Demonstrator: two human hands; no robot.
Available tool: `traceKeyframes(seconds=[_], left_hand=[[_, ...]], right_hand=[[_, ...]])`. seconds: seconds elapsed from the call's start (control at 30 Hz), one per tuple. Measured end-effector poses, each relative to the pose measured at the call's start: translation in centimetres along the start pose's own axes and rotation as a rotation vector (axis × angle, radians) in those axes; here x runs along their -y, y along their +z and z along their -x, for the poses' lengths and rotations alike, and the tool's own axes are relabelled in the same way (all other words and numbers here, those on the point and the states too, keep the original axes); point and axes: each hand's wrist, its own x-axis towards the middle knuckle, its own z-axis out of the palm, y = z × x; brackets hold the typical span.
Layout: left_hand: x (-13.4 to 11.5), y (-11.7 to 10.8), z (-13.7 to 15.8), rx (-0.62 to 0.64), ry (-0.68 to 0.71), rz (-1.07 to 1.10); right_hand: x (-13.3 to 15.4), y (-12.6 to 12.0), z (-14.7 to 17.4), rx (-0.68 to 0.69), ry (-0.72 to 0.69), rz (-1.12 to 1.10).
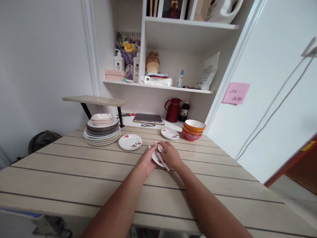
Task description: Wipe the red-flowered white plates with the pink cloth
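My left hand [148, 160] grips the left edge of a small white plate [155, 159] with red flowers, tilted a little above the table. In my right hand [171, 154] is a pale pink cloth [161, 155], pressed against the plate's face. The two hands cover much of the plate. To the left, a white flowered plate [130, 141] rests on another one. Behind my right hand is a short stack of small flowered plates [170, 133].
A tall stack of plates [102, 134] topped by small bowls stands at the left, near a raised wooden shelf [95, 100]. Orange and red bowls [193, 129] are stacked at the right. Farther back are a dark red jug [173, 110], a dark bottle [184, 111] and a laptop [148, 117].
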Motion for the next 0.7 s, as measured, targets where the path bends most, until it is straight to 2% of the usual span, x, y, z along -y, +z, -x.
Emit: traceKeyframes(seconds=[0.47,0.7], left_hand=[[0.06,-0.05,-0.11,-0.001,0.007,0.03],[0.06,0.03,-0.16,0.009,0.009,0.029]], right_hand=[[-0.03,0.03,0.0,0.0,-0.004,0.01],[-0.32,0.11,-0.26,-0.019,0.09,0.103]])
